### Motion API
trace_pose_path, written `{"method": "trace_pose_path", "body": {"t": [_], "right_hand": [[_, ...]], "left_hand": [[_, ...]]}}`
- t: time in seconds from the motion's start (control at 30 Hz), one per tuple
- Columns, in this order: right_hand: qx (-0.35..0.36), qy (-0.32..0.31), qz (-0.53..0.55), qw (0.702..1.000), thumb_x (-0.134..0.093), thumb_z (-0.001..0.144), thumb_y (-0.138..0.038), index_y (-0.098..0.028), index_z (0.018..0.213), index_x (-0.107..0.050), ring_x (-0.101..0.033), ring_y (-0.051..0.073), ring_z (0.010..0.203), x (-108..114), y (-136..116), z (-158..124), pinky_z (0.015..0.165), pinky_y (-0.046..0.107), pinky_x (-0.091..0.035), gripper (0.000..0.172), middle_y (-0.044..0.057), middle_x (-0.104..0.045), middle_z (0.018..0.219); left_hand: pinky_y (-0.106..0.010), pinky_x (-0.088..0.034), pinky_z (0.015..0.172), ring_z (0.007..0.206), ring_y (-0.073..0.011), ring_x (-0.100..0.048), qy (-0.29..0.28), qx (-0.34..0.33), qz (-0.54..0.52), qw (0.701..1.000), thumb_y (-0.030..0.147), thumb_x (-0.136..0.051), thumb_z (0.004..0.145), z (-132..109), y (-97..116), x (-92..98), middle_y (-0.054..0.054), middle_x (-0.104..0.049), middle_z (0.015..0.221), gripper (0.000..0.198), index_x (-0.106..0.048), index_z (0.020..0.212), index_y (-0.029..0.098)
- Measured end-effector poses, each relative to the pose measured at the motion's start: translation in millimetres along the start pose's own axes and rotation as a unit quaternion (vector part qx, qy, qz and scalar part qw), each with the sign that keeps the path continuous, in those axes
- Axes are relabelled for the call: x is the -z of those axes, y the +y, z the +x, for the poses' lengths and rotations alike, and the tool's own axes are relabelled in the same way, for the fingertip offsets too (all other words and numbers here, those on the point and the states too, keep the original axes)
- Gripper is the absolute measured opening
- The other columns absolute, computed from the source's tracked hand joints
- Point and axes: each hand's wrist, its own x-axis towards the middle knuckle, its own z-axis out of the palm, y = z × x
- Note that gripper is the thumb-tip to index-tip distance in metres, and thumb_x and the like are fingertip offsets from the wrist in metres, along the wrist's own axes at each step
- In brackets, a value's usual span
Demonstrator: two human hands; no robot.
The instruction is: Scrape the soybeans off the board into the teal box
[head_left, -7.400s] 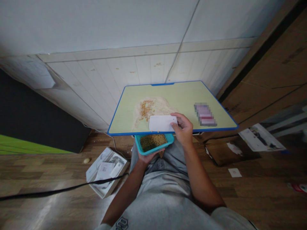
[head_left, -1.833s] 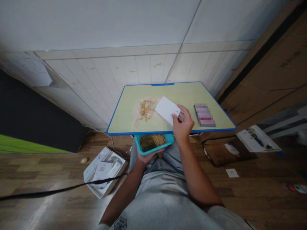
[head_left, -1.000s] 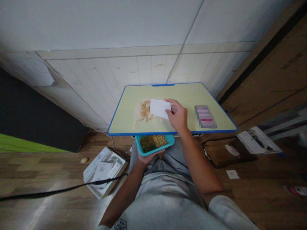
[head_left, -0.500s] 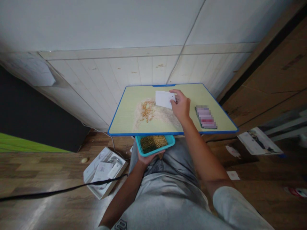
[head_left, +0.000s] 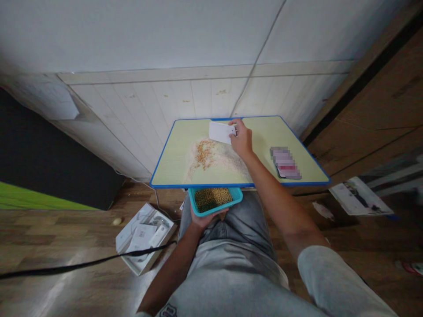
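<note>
My right hand [head_left: 242, 138] pinches a white card [head_left: 220, 132] by its right end, above the back half of the small table [head_left: 168, 163]. In front of the card and to its left lies a pile of pale grains [head_left: 228, 159] with orange-yellow kernels [head_left: 204, 154] on it. Below the table's front edge, over my lap, my left hand [head_left: 205, 219] grips a turquoise tray [head_left: 236, 199] from underneath. Yellowish beans and small dark green ones [head_left: 211, 200] fill its bottom. Most of my left fingers are hidden beneath the tray.
A phone [head_left: 286, 163] with a blurred screen lies on the table's right side. The wall [head_left: 148, 101] stands right behind the table. An open white box [head_left: 145, 237] with papers and cables sits on the floor at left. Brown cardboard [head_left: 366, 101] rises at right.
My right hand has moved the card a little to the left and back, away from me. My left hand and the tray stay nearly where they were.
</note>
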Motion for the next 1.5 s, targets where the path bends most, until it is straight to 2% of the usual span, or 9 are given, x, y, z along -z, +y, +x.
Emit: {"method": "trace_pose_path", "body": {"t": [0.1, 0.23, 0.5, 0.63, 0.73, 0.9, 1.13, 1.3, 1.5], "right_hand": [[-0.015, -0.026, 0.005, 1.000, -0.070, 0.076, -0.010, -0.032, 0.113, -0.071, -0.067, 0.024, 0.084, -3, -1, 1, 0.088, 0.034, -0.057, 0.042, -0.004, -0.067, 0.084], [-0.030, -0.059, 0.021, 0.998, -0.072, 0.075, -0.013, -0.032, 0.110, -0.069, -0.061, 0.022, 0.079, -1, -1, -3, 0.080, 0.031, -0.050, 0.039, -0.007, -0.061, 0.080], [-0.044, -0.131, 0.047, 0.989, -0.071, 0.069, -0.008, -0.029, 0.105, -0.069, -0.061, 0.019, 0.074, 15, -8, -10, 0.074, 0.029, -0.043, 0.042, -0.008, -0.067, 0.082], [-0.041, -0.114, 0.050, 0.991, -0.072, 0.071, -0.004, -0.029, 0.108, -0.070, -0.059, 0.019, 0.072, 17, -8, -5, 0.072, 0.029, -0.040, 0.045, -0.010, -0.065, 0.080], [-0.032, -0.094, 0.038, 0.994, -0.071, 0.073, 0.001, -0.029, 0.110, -0.069, -0.057, 0.018, 0.072, 13, -7, 3, 0.075, 0.029, -0.042, 0.048, -0.011, -0.065, 0.080], [-0.019, -0.101, 0.020, 0.994, -0.067, 0.079, 0.005, -0.030, 0.110, -0.065, -0.057, 0.019, 0.074, -8, -7, 15, 0.080, 0.031, -0.045, 0.047, -0.010, -0.064, 0.082], [0.017, -0.109, 0.017, 0.994, -0.072, 0.083, -0.004, -0.032, 0.108, -0.062, -0.061, 0.023, 0.080, -36, 7, 25, 0.083, 0.035, -0.049, 0.039, -0.006, -0.066, 0.084], [0.020, -0.112, 0.045, 0.993, -0.072, 0.076, -0.006, -0.032, 0.104, -0.062, -0.059, 0.022, 0.080, -40, 13, 25, 0.082, 0.035, -0.048, 0.039, -0.007, -0.062, 0.081], [0.005, -0.137, 0.102, 0.985, -0.072, 0.069, -0.015, -0.032, 0.100, -0.060, -0.055, 0.020, 0.077, -35, 17, 24, 0.075, 0.032, -0.042, 0.037, -0.008, -0.059, 0.079]], "left_hand": [[-0.098, -0.068, 0.127, 0.185, -0.0673, -0.059, 0.003, -0.002, 0.004, 1.000, 0.082, -0.106, 0.085, 0, 0, -1.1, -0.013, -0.075, 0.193, 0.104, -0.083, 0.178, 0.042], [-0.100, -0.065, 0.131, 0.189, -0.0672, -0.054, 0.004, 0.003, 0.005, 1.000, 0.084, -0.108, 0.081, -1, 1, 0.3, -0.015, -0.075, 0.193, 0.109, -0.082, 0.178, 0.040], [-0.101, -0.068, 0.125, 0.188, -0.0714, -0.054, -0.002, 0.004, -0.004, 1.000, 0.094, -0.113, 0.070, -2, 0, 0.7, -0.013, -0.075, 0.193, 0.114, -0.088, 0.167, 0.039], [-0.100, -0.067, 0.126, 0.187, -0.0708, -0.055, 0.003, 0.003, -0.005, 1.000, 0.092, -0.110, 0.075, -3, 0, 0.2, -0.012, -0.075, 0.193, 0.107, -0.088, 0.166, 0.041], [-0.098, -0.066, 0.129, 0.186, -0.0708, -0.056, 0.005, 0.005, -0.005, 1.000, 0.092, -0.105, 0.081, -4, 1, -0.2, -0.011, -0.077, 0.191, 0.099, -0.090, 0.165, 0.040], [-0.098, -0.066, 0.129, 0.187, -0.0705, -0.055, -0.004, 0.005, -0.011, 1.000, 0.091, -0.112, 0.074, -2, 1, 0.8, -0.013, -0.075, 0.194, 0.106, -0.090, 0.164, 0.039], [-0.097, -0.068, 0.128, 0.185, -0.0699, -0.059, -0.009, 0.015, -0.039, 0.999, 0.085, -0.117, 0.071, 3, -1, 11.4, -0.011, -0.074, 0.195, 0.103, -0.093, 0.160, 0.040], [-0.099, -0.071, 0.121, 0.184, -0.0712, -0.059, -0.011, 0.017, -0.043, 0.999, 0.086, -0.117, 0.072, 4, -1, 11.2, -0.012, -0.073, 0.195, 0.101, -0.094, 0.158, 0.038], [-0.092, -0.073, 0.124, 0.182, -0.0699, -0.062, -0.007, 0.014, -0.050, 0.999, 0.087, -0.118, 0.069, 5, -2, 8.7, -0.012, -0.074, 0.194, 0.106, -0.094, 0.158, 0.037]]}}
